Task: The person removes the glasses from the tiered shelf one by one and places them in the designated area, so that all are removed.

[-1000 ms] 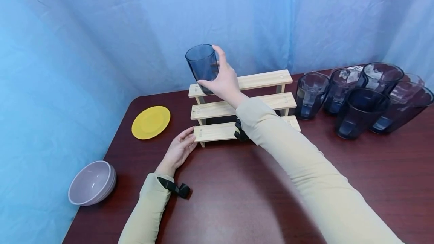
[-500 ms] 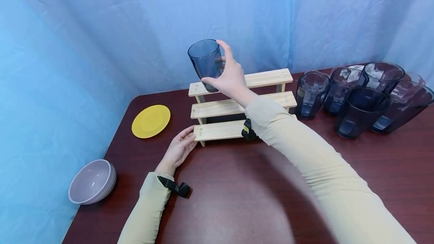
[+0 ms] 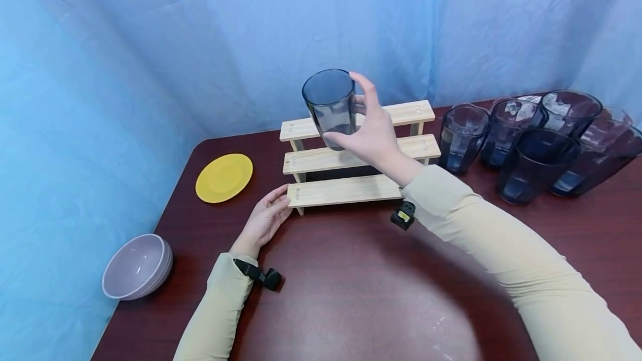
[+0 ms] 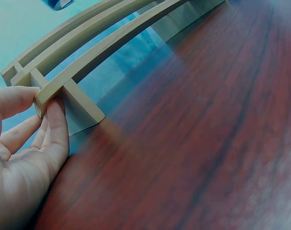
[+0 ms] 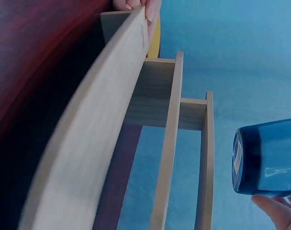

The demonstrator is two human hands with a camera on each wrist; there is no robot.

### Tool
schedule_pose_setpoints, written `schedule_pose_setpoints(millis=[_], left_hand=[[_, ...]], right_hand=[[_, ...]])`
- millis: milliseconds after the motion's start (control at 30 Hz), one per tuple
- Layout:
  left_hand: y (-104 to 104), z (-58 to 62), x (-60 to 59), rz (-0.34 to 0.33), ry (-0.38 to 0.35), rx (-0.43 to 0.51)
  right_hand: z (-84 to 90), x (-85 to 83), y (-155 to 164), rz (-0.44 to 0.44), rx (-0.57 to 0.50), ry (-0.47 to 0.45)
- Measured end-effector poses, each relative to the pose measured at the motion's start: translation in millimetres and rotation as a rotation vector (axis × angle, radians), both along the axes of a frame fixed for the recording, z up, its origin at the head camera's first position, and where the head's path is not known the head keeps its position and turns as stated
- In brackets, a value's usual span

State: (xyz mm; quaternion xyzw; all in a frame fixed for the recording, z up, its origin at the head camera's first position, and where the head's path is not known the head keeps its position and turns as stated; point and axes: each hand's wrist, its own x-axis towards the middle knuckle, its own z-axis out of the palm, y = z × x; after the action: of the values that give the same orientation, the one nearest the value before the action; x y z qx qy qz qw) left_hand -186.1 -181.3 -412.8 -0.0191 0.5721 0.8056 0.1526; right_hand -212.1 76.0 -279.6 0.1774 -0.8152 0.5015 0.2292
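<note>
A tinted blue drinking glass [image 3: 328, 102] is gripped between the thumb and fingers of my right hand [image 3: 373, 130], in the air in front of the three-step wooden shelf [image 3: 346, 191]. In the right wrist view the base of the glass [image 5: 246, 160] hangs apart from the shelf boards. My left hand [image 3: 263, 222] pinches the left end of the lowest board. Seen from the left wrist, the thumb lies on top of that board end [image 4: 52, 93] and fingers lie beneath it.
Several dark tinted glasses [image 3: 536, 166] stand close together right of the shelf. A yellow plate [image 3: 224, 178] lies to its left, and stacked lilac bowls [image 3: 137, 266] stand near the left edge of the dark red table [image 3: 351, 294]. A blue curtain [image 3: 251, 32] hangs behind.
My right hand has carried the glass rightward along the shelf, first rising slightly, then lowering and coming nearer. My left hand has stayed at the board's end.
</note>
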Motion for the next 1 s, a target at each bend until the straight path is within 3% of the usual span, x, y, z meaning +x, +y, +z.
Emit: schedule_pose_setpoints(millis=[333, 700, 1000], left_hand=[[2.1, 1.5, 1.2, -0.002, 0.003, 0.010], [1.5, 0.9, 3.6, 0.008, -0.007, 0.011], [2.5, 2.7, 4.7, -0.010, 0.009, -0.001]], right_hand=[[-8.3, 31.8, 38.0, 0.017, -0.044, -0.001], [-17.4, 57.8, 80.1, -0.022, 0.102, 0.078], [-28.4, 84.8, 126.4, -0.121, 0.236, -0.015]])
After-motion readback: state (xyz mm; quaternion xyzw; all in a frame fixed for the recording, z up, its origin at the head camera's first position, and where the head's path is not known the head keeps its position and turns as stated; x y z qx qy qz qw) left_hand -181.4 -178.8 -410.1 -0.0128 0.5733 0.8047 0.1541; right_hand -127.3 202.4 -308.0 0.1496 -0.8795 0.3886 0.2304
